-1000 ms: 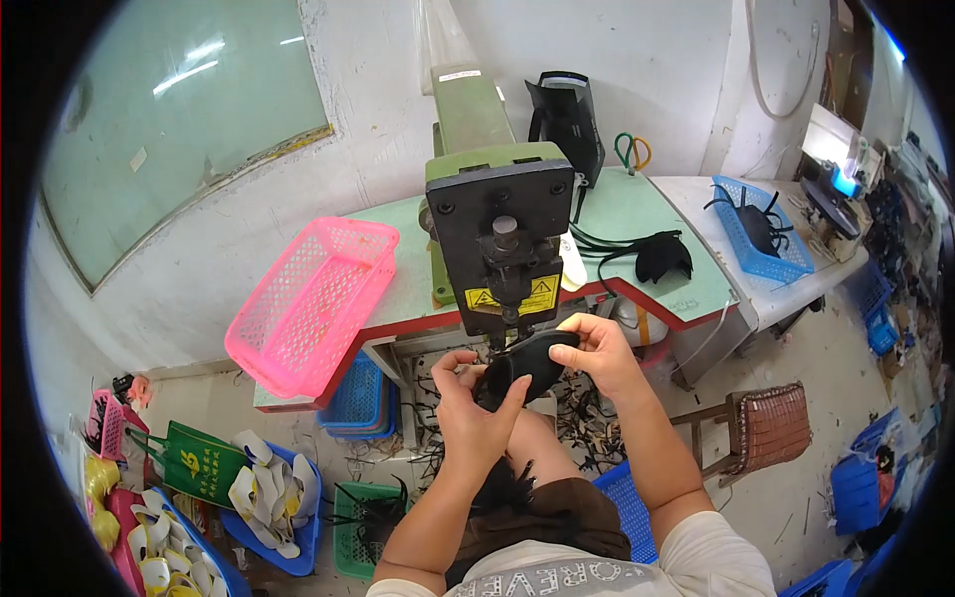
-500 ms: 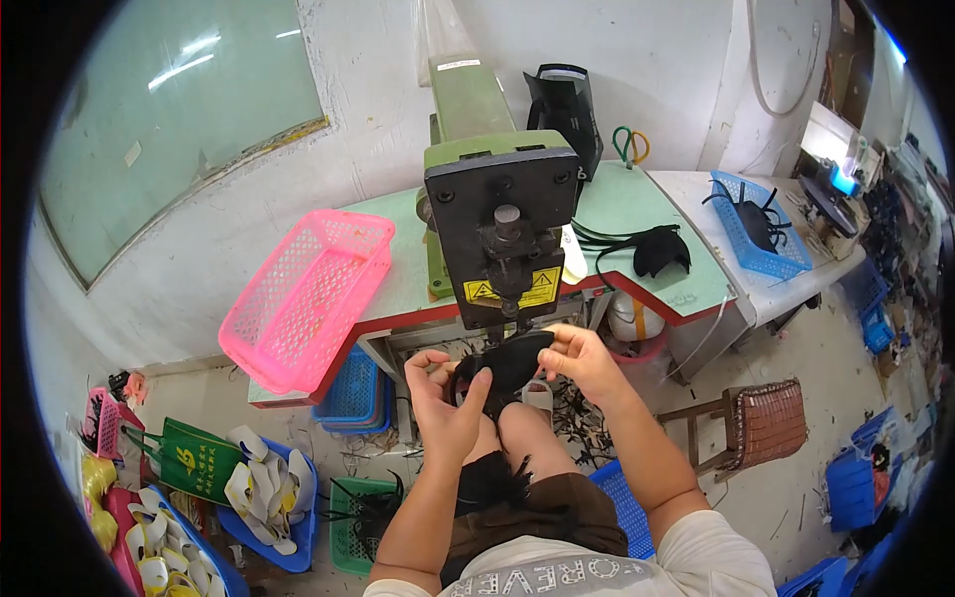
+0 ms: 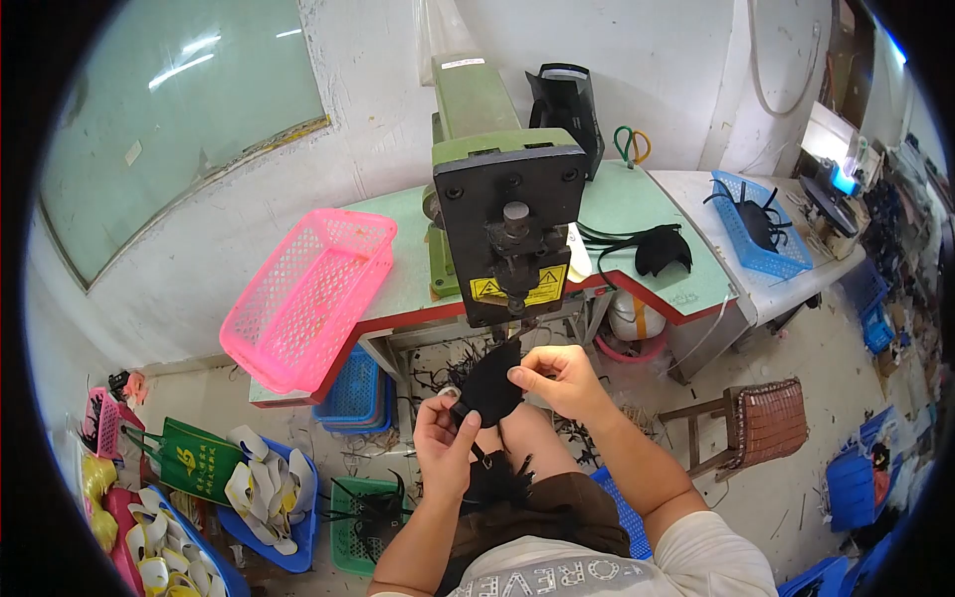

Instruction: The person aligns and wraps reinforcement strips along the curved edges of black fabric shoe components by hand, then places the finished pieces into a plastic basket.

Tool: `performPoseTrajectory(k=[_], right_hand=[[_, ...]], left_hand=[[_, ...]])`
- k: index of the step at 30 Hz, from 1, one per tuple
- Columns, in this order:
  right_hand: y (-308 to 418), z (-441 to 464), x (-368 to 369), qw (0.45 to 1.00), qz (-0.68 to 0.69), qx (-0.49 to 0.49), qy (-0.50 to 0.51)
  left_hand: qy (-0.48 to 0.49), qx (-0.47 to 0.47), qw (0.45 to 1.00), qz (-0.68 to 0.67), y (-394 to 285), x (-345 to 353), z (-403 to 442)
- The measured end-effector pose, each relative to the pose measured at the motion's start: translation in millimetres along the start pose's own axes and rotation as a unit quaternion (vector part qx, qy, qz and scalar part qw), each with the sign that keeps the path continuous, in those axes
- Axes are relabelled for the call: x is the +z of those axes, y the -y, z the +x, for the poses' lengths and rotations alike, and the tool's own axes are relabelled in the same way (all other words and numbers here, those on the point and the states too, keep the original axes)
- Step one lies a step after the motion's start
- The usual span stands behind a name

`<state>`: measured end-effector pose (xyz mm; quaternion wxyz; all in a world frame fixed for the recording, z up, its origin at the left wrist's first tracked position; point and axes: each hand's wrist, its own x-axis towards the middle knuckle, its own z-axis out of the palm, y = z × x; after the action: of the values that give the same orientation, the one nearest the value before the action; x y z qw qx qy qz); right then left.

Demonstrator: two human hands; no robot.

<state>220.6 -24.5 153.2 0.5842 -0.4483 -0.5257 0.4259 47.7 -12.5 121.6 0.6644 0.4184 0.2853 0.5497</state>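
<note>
A black cup-shaped fabric piece (image 3: 489,386) is held below the head of a green and black machine (image 3: 512,224). My left hand (image 3: 445,438) is closed on its lower left edge, thumb on top. My right hand (image 3: 559,380) pinches its right edge between thumb and fingers. The top of the piece reaches up near the machine's lower tip. Black strap pieces (image 3: 492,480) lie on my lap. A similar black piece with long straps (image 3: 662,251) rests on the green table to the right.
A pink basket (image 3: 308,298) sits on the table's left end. Scissors (image 3: 632,145) and a black holder (image 3: 567,114) stand behind. A blue basket (image 3: 761,224) is at right, a stool (image 3: 766,425) below. Blue (image 3: 288,507) and green (image 3: 363,525) baskets stand lower left.
The black piece has been tilted from lying sideways to more upright and moved slightly left. My right hand has moved a little lower and left, while my left hand stays on the piece.
</note>
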Motion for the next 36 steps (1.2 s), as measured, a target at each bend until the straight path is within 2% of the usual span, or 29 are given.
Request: performPoseTrajectory(k=[4,6,7,9,10,11,12,13,14,15,16,17,18,19,21,22,24,25,27,28,29,30,31,32,33,35,36], right_hand=[[6.8,0.4,3.3,1.000,-0.012,0.011,0.018],[13.2,1.7,3.2,0.997,-0.028,-0.011,0.065],[15.9,2.7,0.5,0.997,-0.028,-0.011,0.065],[21.7,1.8,-15.1,0.973,-0.127,-0.071,0.180],[20.4,0.8,-30.4,0.963,-0.114,-0.087,0.229],[26.8,-1.7,-50.4,0.961,-0.116,-0.081,0.238],[29.4,-6.5,-67.9,0.982,-0.058,-0.068,0.168],[19.7,-11.3,-93.3,0.999,-0.013,-0.038,0.036],[-10.1,-6.8,-119.6,0.981,0.137,-0.047,-0.130],[-6.8,8.2,-134.5,0.929,0.262,-0.098,-0.243],[39.6,19.6,-123.1,0.892,0.319,-0.087,-0.308],[11.6,30.8,-169.0,0.874,0.332,-0.145,-0.324],[-22.5,35.2,-226.7,0.897,0.310,-0.155,-0.274],[-26.6,41.7,-240.4,0.897,0.309,-0.156,-0.277],[-31.2,52.0,-254.1,0.848,0.175,0.022,-0.499],[-39.3,49.1,-262.4,0.849,0.177,0.024,-0.497],[-47.3,39.9,-267.7,0.851,-0.030,0.120,-0.510],[-49.2,36.8,-263.3,0.853,-0.029,0.124,-0.507],[-42.8,22.6,-248.4,0.861,-0.017,0.067,-0.505],[-34.8,12.5,-228.3,0.882,0.003,0.062,-0.467],[-31.9,2.4,-204.5,0.907,-0.006,0.081,-0.413],[-30.4,-8.7,-177.5,0.928,-0.014,0.099,-0.358],[-28.2,-20.6,-146.5,0.952,-0.061,0.126,-0.272],[-35.4,-30.8,-122.2,0.973,-0.058,0.173,-0.142],[-29.7,-38.5,-99.7,0.968,-0.076,0.236,0.033],[-47.4,-50.8,-60.9,0.963,-0.034,0.232,0.133],[-58.7,-55.9,-45.7,0.962,0.051,0.238,0.126]], left_hand=[[0.019,0.002,1.000,0.012,-3.1,-4.7,-6.7],[0.025,-0.003,0.999,0.027,-3.0,-8.4,-9.6],[0.054,-0.015,0.998,0.039,1.2,-13.5,-11.5],[0.085,-0.026,0.995,0.051,10.4,-27.3,-13.3],[0.169,0.003,0.963,0.210,15.5,-36.9,-11.6],[0.248,0.033,0.898,0.362,20.7,-44.9,-8.8],[0.304,0.106,0.794,0.517,26.1,-49.8,-4.9],[0.308,0.109,0.793,0.513,38.5,-56.3,-8.4],[0.288,0.057,0.724,0.624,54.5,-66.9,-17.8],[0.261,0.004,0.640,0.723,68.0,-75.0,-25.9],[0.265,0.008,0.641,0.721,78.0,-78.2,-31.2],[0.270,-0.010,0.625,0.732,86.9,-79.7,-37.2],[0.274,-0.029,0.610,0.743,93.4,-80.3,-41.1],[0.277,-0.029,0.609,0.743,98.1,-81.2,-42.8],[0.245,0.018,0.624,0.742,102.9,-83.0,-44.9],[0.242,0.016,0.624,0.743,96.7,-78.1,-46.4],[0.199,0.136,0.615,0.751,82.8,-66.0,-44.6],[0.197,0.132,0.615,0.752,81.2,-65.7,-41.0],[0.196,-0.040,0.753,0.627,78.2,-66.5,-34.2],[0.171,-0.023,0.808,0.564,69.6,-60.8,-29.2],[0.175,-0.080,0.818,0.543,68.2,-65.3,-20.2],[0.170,-0.078,0.928,0.323,78.6,-67.2,-11.9],[0.152,-0.086,0.947,0.270,67.8,-57.0,-3.5],[0.135,-0.092,0.963,0.216,57.1,-46.7,5.1],[0.088,-0.166,0.976,0.107,34.7,-23.7,4.6],[0.083,-0.149,0.983,0.070,20.7,-1.2,10.4],[0.080,-0.132,0.988,0.030,19.6,5.5,11.0]])
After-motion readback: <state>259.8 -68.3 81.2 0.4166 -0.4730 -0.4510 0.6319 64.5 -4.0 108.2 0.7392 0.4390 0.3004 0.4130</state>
